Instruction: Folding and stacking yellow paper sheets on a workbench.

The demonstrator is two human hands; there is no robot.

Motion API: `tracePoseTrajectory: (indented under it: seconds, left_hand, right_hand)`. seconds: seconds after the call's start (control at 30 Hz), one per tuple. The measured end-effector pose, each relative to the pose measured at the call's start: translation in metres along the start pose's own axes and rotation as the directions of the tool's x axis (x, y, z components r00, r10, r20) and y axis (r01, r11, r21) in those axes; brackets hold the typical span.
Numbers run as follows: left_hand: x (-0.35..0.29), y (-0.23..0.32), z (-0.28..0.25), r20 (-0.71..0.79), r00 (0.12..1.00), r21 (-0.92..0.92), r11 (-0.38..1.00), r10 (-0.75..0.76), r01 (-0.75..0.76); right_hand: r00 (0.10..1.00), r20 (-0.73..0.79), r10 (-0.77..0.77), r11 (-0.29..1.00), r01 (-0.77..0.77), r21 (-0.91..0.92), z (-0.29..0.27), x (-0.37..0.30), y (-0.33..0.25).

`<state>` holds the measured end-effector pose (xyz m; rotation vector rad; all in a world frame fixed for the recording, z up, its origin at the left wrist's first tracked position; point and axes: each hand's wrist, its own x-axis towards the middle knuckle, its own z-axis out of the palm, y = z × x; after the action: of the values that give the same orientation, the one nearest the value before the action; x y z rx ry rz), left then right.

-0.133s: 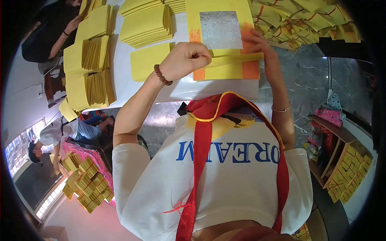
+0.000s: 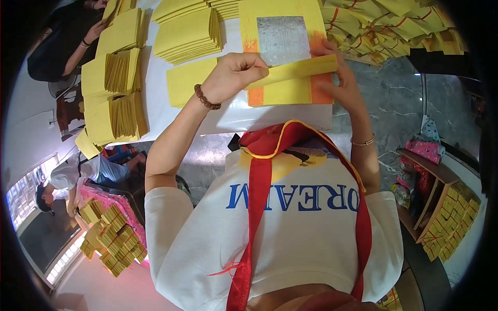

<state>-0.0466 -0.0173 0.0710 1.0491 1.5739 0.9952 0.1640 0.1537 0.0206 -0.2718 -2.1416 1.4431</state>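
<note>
A sheet of yellow paper with a silver patch [image 2: 283, 39] and orange bands lies before me at the table's front edge. Its near part is turned up as a folded flap [image 2: 301, 71], slanting up toward the right. My left hand [image 2: 236, 75], with a brown bead bracelet, is closed in a pinch on the flap's left end. At the right edge my right hand [image 2: 340, 78] has its fingers and thumb apart, around the flap's other end. Whether its fingertips press on the paper is hard to tell. Just left of the sheet lies a yellow paper stack [image 2: 189, 83], partly behind my left hand.
Folded yellow paper piles [image 2: 122, 70] line the table's left side. Red-banded yellow bundles [image 2: 384, 23] heap up at the far right. Another person's hand [image 2: 94, 32] is at the far left. A second person [image 2: 67, 176] sits farther back by more bundles [image 2: 115, 236].
The flap has lifted and tilted, showing more of its face. My left hand has shifted slightly left; my right thumb has come into sight below the flap.
</note>
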Motion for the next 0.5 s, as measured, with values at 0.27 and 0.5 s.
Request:
tracePoseTrajectory:
  seconds: [0.27, 0.5]
  left_hand:
    - [0.003, -0.006, -0.009, 0.013, 0.770, 0.675, 0.562, 0.638, -0.478]
    - [-0.002, 0.002, -0.011, 0.027, 0.653, 0.743, 0.421, 0.757, -0.519]
  right_hand:
    - [0.948, -0.142, 0.284, 0.930, -0.237, 0.280, 0.008, -0.004, 0.017]
    - [0.979, 0.008, -0.203, 0.960, 0.200, -0.195, -0.021, 0.009, -0.031]
